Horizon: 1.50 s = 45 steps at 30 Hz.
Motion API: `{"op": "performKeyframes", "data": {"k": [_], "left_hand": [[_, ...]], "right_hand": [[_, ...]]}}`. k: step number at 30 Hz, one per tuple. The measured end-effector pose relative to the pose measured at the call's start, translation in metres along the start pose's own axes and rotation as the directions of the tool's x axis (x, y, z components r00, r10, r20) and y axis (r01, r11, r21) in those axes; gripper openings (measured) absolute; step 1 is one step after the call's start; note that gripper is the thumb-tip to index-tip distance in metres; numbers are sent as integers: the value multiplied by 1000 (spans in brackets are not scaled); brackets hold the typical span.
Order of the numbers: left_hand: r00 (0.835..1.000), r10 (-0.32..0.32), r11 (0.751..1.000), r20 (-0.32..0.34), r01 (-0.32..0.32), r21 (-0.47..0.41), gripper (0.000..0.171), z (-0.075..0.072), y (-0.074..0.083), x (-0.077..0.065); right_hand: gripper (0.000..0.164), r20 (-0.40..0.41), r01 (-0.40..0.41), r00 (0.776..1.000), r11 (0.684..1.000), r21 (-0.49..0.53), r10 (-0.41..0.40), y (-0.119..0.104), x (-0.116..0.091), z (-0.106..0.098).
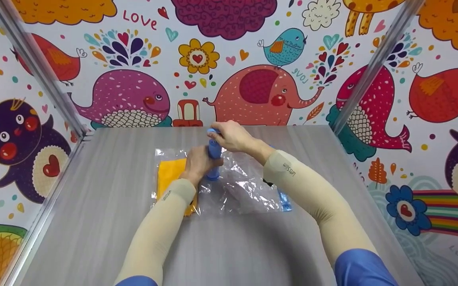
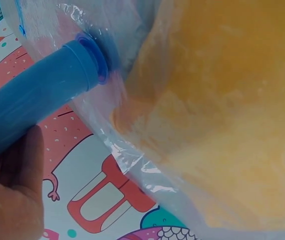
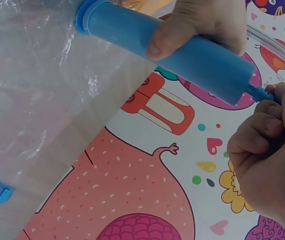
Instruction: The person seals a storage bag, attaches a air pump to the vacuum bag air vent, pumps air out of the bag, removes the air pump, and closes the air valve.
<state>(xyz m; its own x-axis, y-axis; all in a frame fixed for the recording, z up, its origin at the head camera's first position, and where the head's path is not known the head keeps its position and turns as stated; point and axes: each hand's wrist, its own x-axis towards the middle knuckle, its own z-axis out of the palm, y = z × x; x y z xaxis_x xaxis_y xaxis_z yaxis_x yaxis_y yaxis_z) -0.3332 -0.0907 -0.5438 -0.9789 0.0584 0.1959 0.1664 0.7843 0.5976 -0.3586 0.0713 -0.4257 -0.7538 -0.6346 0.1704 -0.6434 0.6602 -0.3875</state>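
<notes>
A blue hand pump [image 1: 214,147] stands with its flanged lower end against a clear plastic bag [image 1: 249,180]. My left hand [image 1: 198,162] grips the pump's barrel, thumb along its side in the right wrist view. Above it, my right hand [image 1: 233,136] holds the pump's handle, fingers curled round it; a short stretch of blue rod [image 3: 256,92] shows between barrel and handle. Inside the bag's left part lies a folded yellow cloth [image 1: 169,174], which fills much of the left wrist view. The blue disc [image 2: 93,57] under the barrel sits on the bag's film.
The bag lies flat on a grey wood-grain table [image 1: 105,206]. A blue strip with a slider [image 1: 284,201] runs at its right edge. Patterned panels with cartoon animals [image 1: 253,99] and metal posts [image 1: 362,79] enclose the table's back and sides.
</notes>
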Motion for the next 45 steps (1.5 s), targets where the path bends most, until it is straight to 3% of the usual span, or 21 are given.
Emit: {"op": "performKeyframes", "data": {"k": [10, 20, 27, 35, 45], "left_hand": [[1000, 3, 1000, -15, -3, -27, 39, -1, -2, 2], [1000, -3, 999, -1, 3, -47, 39, -1, -1, 1], [994, -91, 990, 55, 96, -100, 42, -1, 2, -1], [973, -202, 964, 113, 218, -150, 43, -2, 4, -2], [982, -168, 978, 81, 177, -114, 47, -1, 4, -2]], "right_hand": [[31, -95, 22, 995, 999, 44, -17, -7, 2, -22], [27, -189, -16, 981, 993, 114, 38, -23, 3, -51], [26, -232, -64, 967, 980, 190, 108, -43, 2, -79], [24, -309, -60, 940, 959, 278, 148, -56, 1, -98], [26, -295, -70, 943, 960, 273, 153, -57, 3, -99]]}}
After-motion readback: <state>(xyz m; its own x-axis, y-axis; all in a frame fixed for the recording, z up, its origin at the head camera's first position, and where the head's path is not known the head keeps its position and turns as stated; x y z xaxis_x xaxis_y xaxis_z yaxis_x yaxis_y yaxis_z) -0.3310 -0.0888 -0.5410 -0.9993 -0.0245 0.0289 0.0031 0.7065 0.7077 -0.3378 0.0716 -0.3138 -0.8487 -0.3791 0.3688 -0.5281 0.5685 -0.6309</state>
